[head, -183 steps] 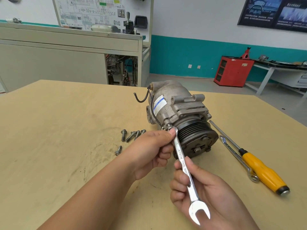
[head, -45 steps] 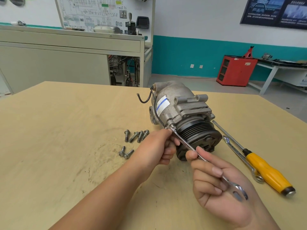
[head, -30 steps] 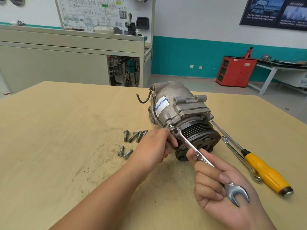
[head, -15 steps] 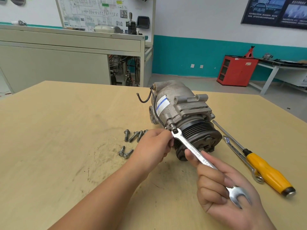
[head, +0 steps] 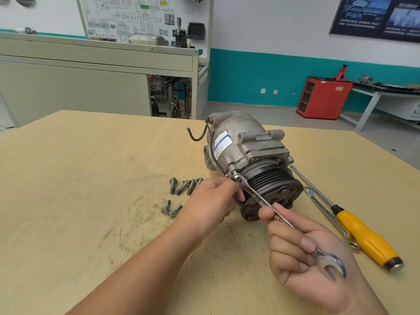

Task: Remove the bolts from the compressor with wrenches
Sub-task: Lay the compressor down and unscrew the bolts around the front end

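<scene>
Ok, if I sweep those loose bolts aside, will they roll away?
Probably only in short arcs: the loose bolts lie on their sides, with flanged heads wider than their shanks. They look small and metal, so likely light. The table looks flat, so they should settle.

The right hand (head: 306,253) has swung the wrench (head: 254,196) handle toward the table's (head: 91,178) right edge; a sixth loose bolt (head: 175,210) has joined the others.

Chrome and dull casting
Wrench (head: 254,196) between the fingers (head: 286,244) shone polished; compressor (head: 241,142) beyond them looked matt metal, table (head: 91,178) scuffed wood
</scene>
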